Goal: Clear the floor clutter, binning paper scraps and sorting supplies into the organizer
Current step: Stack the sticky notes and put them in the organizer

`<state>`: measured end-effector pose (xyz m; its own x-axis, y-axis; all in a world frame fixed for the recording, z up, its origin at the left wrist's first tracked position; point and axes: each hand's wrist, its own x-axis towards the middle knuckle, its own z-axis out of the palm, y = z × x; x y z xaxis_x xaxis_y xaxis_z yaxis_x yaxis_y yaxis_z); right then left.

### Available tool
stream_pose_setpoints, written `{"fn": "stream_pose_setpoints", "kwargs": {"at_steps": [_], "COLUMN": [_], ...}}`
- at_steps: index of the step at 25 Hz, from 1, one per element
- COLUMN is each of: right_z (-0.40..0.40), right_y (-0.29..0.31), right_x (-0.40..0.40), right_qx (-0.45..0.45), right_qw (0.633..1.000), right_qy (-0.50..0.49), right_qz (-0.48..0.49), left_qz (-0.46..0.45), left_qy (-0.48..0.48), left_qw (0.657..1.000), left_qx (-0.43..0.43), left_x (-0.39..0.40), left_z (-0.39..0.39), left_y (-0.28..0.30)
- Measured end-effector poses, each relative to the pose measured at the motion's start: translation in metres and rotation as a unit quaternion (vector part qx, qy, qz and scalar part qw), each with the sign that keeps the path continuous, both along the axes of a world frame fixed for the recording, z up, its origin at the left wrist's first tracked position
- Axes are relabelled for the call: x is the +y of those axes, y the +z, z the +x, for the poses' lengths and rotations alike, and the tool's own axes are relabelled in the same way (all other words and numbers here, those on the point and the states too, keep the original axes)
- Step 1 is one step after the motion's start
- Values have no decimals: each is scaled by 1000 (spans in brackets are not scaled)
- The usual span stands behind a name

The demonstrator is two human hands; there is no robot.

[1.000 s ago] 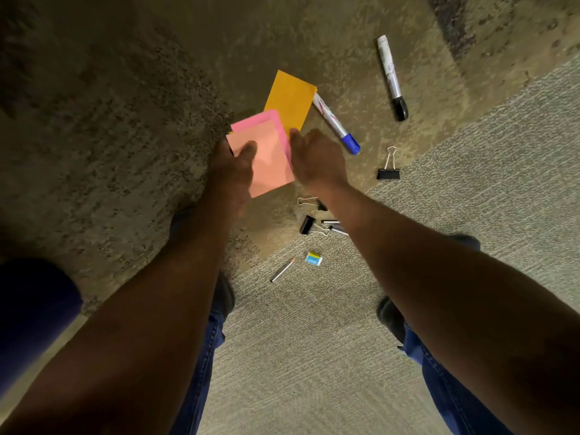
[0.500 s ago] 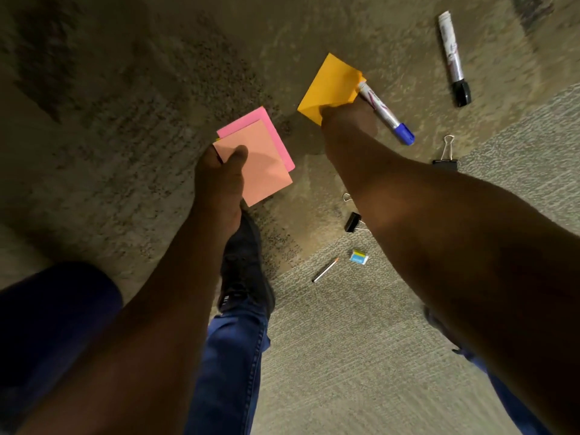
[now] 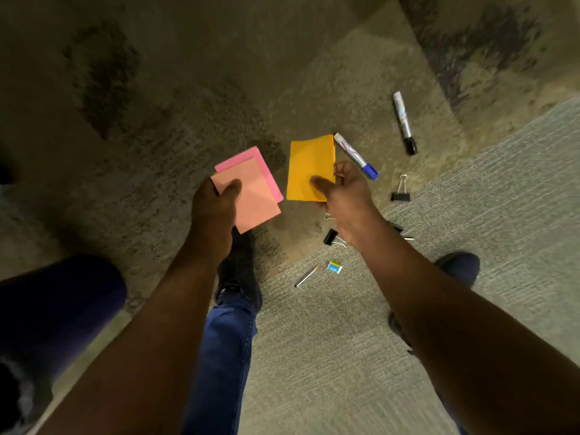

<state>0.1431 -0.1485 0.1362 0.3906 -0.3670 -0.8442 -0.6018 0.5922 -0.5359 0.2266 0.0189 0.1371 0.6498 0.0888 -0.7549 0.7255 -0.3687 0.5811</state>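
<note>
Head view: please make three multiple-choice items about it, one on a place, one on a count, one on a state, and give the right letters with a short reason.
1. Where does the blue-capped marker lie?
A. on the floor just right of the orange paper
B. in the left hand
C. under a shoe

2. How many paper sheets does the left hand hold?
A. none
B. two
C. five

3. What is the state of the right hand?
A. open and empty
B. shut on a marker
C. pinching the orange paper

Answers: 1 A, the marker rests on the carpet with one end by the paper's top right corner. 2 B, a pink sheet shows behind a salmon sheet. 3 C, the thumb presses on the paper's lower part.
</note>
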Motion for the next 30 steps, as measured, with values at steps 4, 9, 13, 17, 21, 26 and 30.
{"fn": "stream_pose_setpoints", "kwargs": {"at_steps": [4, 9, 13, 17, 21, 26, 30], "right_z": [-18, -24, -43, -51, -56, -34, 13], "right_y": [111, 251, 363, 459, 528, 590, 633], "right_x": [-27, -35, -34, -35, -31, 3, 69], "right_qx": [-78, -65, -62, -83, -131, -182, -242], "right_qw": [994, 960, 866, 868, 833, 868, 861], "right_qy": [60, 213, 280, 310, 370, 364, 359], "right_qz": [-42, -170, -410, -379, -389, -284, -266], "left_qz": [-31, -186, -231, -272, -302, -327, -217], "left_qy": [-9, 50, 108, 147, 152, 162, 132], "left_qw": [999, 980, 967, 951, 940, 926, 938], "left_qx": [29, 46, 21, -7, -35, -101, -235], "left_x": [-17, -62, -86, -98, -86, -36, 14], "left_z": [-17, -44, -62, -87, -107, -93, -45], "left_y": [87, 229, 346, 443, 516, 589, 643]}}
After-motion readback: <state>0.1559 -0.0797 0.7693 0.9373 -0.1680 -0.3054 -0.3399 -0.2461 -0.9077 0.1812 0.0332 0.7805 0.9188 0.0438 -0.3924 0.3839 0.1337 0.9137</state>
